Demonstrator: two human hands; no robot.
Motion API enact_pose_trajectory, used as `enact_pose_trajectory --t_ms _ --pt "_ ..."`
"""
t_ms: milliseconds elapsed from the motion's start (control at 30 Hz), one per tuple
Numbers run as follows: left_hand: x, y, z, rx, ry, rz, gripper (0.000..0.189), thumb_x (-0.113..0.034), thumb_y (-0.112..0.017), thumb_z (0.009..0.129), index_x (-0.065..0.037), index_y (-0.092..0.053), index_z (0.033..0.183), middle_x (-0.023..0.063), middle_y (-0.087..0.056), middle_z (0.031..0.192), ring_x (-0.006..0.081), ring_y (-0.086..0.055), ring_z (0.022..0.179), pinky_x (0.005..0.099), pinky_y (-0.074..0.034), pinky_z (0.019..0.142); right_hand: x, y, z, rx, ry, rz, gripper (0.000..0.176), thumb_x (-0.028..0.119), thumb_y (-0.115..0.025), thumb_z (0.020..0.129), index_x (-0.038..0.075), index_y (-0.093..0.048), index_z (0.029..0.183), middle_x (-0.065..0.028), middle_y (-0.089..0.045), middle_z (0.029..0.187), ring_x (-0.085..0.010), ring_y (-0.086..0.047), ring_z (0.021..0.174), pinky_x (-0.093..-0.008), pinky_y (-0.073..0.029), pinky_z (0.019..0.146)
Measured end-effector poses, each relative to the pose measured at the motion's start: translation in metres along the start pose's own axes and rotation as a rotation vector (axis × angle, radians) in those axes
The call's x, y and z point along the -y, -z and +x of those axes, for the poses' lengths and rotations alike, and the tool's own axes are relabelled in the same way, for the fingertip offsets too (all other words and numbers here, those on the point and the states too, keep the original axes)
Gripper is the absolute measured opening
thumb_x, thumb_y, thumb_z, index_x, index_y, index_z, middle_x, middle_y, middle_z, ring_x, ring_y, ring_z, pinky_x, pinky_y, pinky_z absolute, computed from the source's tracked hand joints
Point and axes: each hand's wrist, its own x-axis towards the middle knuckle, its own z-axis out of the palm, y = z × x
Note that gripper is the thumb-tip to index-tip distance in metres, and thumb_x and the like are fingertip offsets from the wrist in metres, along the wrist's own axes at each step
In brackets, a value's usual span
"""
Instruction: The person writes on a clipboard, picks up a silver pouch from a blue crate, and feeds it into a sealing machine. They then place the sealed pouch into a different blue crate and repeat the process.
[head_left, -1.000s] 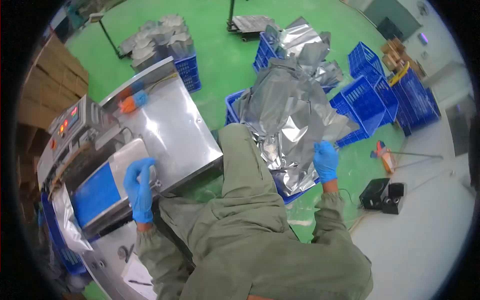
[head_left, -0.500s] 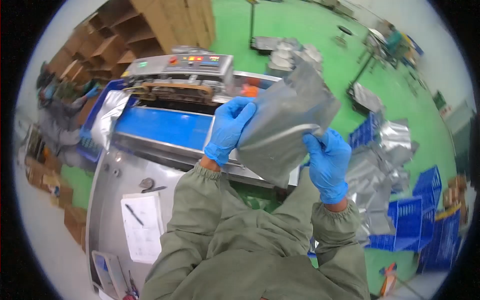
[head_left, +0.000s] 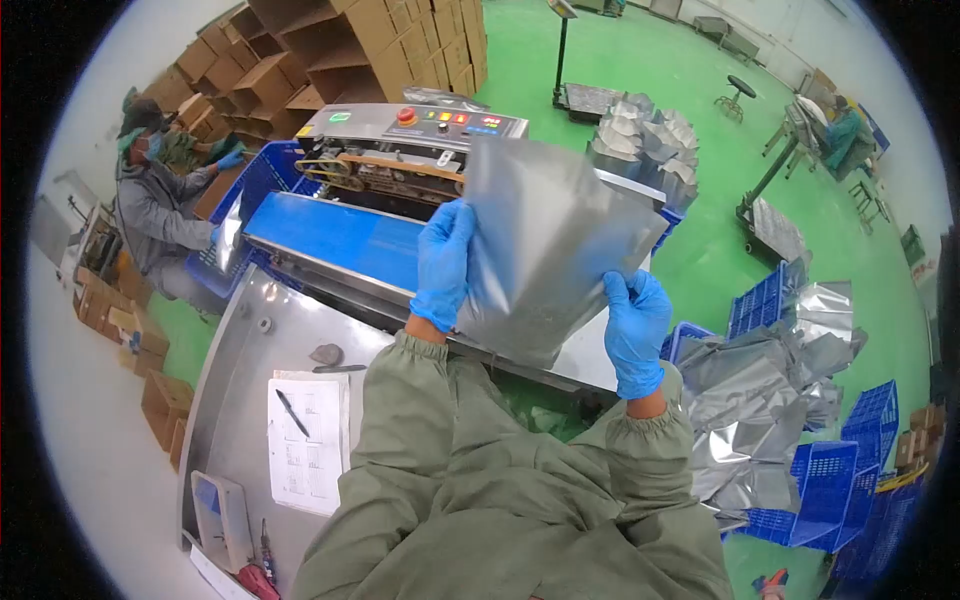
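A flat silver foil bag is held up in front of me by both hands, which wear blue gloves. My left hand pinches its left edge. My right hand has thumb and fingers closed on the lower right edge. Behind the bag stands a band sealing machine with lit displays and a red knob; its blue conveyor belt runs to the left. The bag hides the machine's right part. Another silver bag is at the belt's left end, by a blue crate.
A steel table at left bears papers and a pen. On my right lie piled foil bags and blue crates. Standing bags are farther back. A co-worker sits at the left near cardboard boxes.
The view has turned, moving the scene rightward and down. The bag in my hands is now more upright and flatter, with both hands still on it. The bag at the belt's left end shows smaller.
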Motion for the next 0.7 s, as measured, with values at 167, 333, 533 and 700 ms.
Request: enact_pose_trajectory --t_ms 167,333,533,700 --pt "0.035 -0.004 0.024 -0.13 0.219 0.12 0.02 -0.018 -0.055 0.09 -0.004 -0.062 0.078 -0.005 -0.053 0.067 0.004 -0.044 0.061 0.0194 -0.037 0.056 -0.046 0.0 0.01 -0.077 -0.231 0.124 0.026 0.019 -0.064 0.083 0.0 -0.057 0.067 0.0009 -0.046 0.057 -0.008 -0.037 0.054 -0.0256 -0.031 0.05" --pt "0.086 0.017 0.041 -0.07 0.096 0.685 0.031 -0.026 -0.06 0.081 0.001 -0.061 0.066 0.0107 -0.06 0.06 0.016 -0.054 0.054 0.0327 -0.043 0.055 -0.106 -0.003 0.013 0.02 -0.453 0.253 0.026 0.021 -0.063 0.085 0.005 -0.059 0.065 0.0013 -0.05 0.055 -0.006 -0.042 0.046 -0.0224 -0.032 0.043" --pt "0.095 0.053 0.047 -0.054 0.213 0.862 0.03 -0.028 -0.061 0.075 0.0 -0.065 0.065 0.0149 -0.062 0.062 0.0244 -0.061 0.06 0.0348 -0.046 0.058 -0.121 -0.028 0.026 0.067 -0.509 0.148 0.03 0.021 -0.062 0.083 0.001 -0.059 0.061 0.0005 -0.049 0.054 -0.008 -0.042 0.049 -0.0255 -0.033 0.046" --pt "0.103 0.086 0.077 -0.042 0.149 0.988 0.029 -0.03 -0.062 0.074 -0.001 -0.066 0.067 0.0163 -0.062 0.065 0.0291 -0.062 0.063 0.0359 -0.048 0.062 -0.134 -0.061 0.04 0.206 -0.383 0.009 0.034 0.026 -0.06 0.081 -0.002 -0.062 0.061 -0.0043 -0.053 0.051 -0.0124 -0.047 0.049 -0.03 -0.037 0.048"
